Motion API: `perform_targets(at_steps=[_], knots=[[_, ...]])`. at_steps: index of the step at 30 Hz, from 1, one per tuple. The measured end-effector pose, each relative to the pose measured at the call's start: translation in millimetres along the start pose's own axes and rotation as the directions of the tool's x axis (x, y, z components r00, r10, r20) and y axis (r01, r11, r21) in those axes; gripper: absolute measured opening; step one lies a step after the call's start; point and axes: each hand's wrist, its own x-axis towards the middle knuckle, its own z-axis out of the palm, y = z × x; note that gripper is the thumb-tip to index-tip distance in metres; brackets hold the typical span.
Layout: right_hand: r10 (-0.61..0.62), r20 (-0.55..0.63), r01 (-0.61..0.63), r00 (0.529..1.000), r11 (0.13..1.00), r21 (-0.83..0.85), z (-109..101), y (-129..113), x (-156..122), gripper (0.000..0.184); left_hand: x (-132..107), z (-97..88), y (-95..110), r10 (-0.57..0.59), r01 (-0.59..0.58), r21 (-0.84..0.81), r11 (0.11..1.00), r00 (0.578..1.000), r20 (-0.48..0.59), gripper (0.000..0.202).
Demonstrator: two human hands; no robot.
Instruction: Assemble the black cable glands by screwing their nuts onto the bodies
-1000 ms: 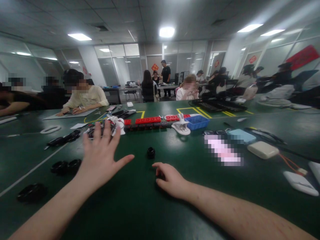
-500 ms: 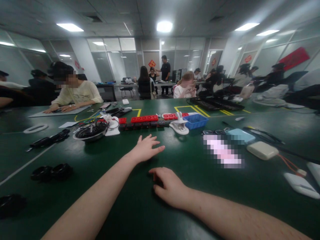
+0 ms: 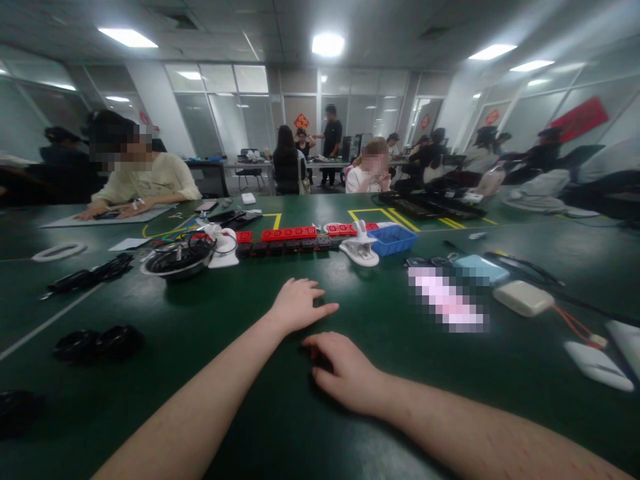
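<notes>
My left hand (image 3: 300,305) is palm down over the green table (image 3: 240,427), fingers spread and holding nothing. Just nearer to me and to its right, my right hand (image 3: 346,370) rests on its side, fingers loosely curled and a gap between thumb and forefinger. Nothing shows in that gap. Beyond both hands runs a row of red blocks (image 3: 289,235) with black blocks (image 3: 285,247) in front. A white clip (image 3: 361,250) stands at the row's right end, beside a blue plastic bin (image 3: 393,241).
At left are a metal bowl (image 3: 175,267) of dark cables, a white clip-like stand (image 3: 223,250) and black coils (image 3: 120,341). At right lie a blurred-out pink item (image 3: 447,300), a light blue case (image 3: 481,268) and a cream case (image 3: 524,298). A co-worker (image 3: 150,177) sits across the table.
My left hand has come slightly nearer and to the right, its fingers a little more bent. My right hand has shifted slightly right. The view has tilted a little.
</notes>
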Motion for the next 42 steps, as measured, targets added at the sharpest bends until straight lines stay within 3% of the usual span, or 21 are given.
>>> perform_targets(at_steps=[4, 9, 12, 27, 34, 42], knots=[[-0.015, -0.031, 0.017, 0.999, 0.998, 0.055, 2, 2, 0, 0.038, 0, -0.5, -2, 0.008, -0.008, 0.005, 1.000, 1.000, 0.011, 0.071], [0.074, -0.325, 0.028, 0.943, 0.954, 0.298, -1, 7, 0, 0.020, 3, -4.6, -5, -0.021, 0.025, -0.046, 0.999, 0.995, 0.093, 0.070], [0.108, -0.393, 0.029, 0.913, 0.945, 0.326, -2, 12, 2, 0.019, 5, -4.7, -6, -0.026, 0.032, -0.057, 0.998, 0.993, 0.111, 0.069], [0.173, -0.350, -0.015, 0.921, 0.912, 0.410, 7, 32, 12, 0.021, 5, 2.8, -6, -0.055, 0.060, -0.063, 0.996, 0.995, 0.086, 0.068], [0.155, -0.354, -0.016, 0.922, 0.930, 0.366, 9, 30, 11, 0.021, 2, 0.1, -5, -0.026, 0.037, -0.095, 0.995, 0.993, 0.114, 0.066], [0.123, -0.333, -0.023, 0.935, 0.958, 0.287, 7, 26, 11, 0.019, -17, -3.6, -2, 0.029, -0.014, -0.142, 0.990, 0.994, 0.107, 0.063]])
